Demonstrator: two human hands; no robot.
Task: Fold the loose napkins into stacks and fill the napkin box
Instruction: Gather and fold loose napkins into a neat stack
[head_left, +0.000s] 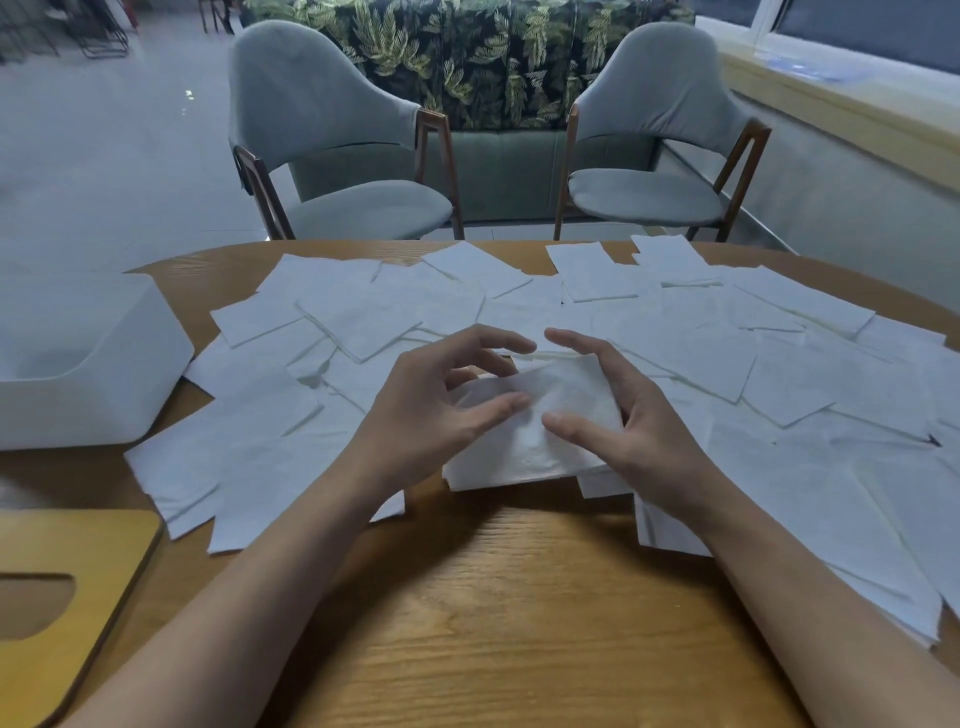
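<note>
Holding a folded napkin between them at the middle of the table, the left hand and the right hand each lay a thumb on its top face and curl their fingers round its far side, so both are grasping it. The napkin's long axis runs roughly from 9 o'clock to 3 o'clock, the right end set slightly farther away. Loose napkins lie flat and overlapping in a wide band from 9 o'clock through 12 to 4 o'clock of the hands. The white napkin box stands open at 9 o'clock, touching the sheets beside it, and a yellow wooden lid with an oval slot lies at 8 o'clock. The table is light grained wood with a rounded edge. Two grey chairs stand at 11 and 1 o'clock before a leaf-patterned sofa back, with pale floor at 10 o'clock and a window sill at 2 o'clock.
</note>
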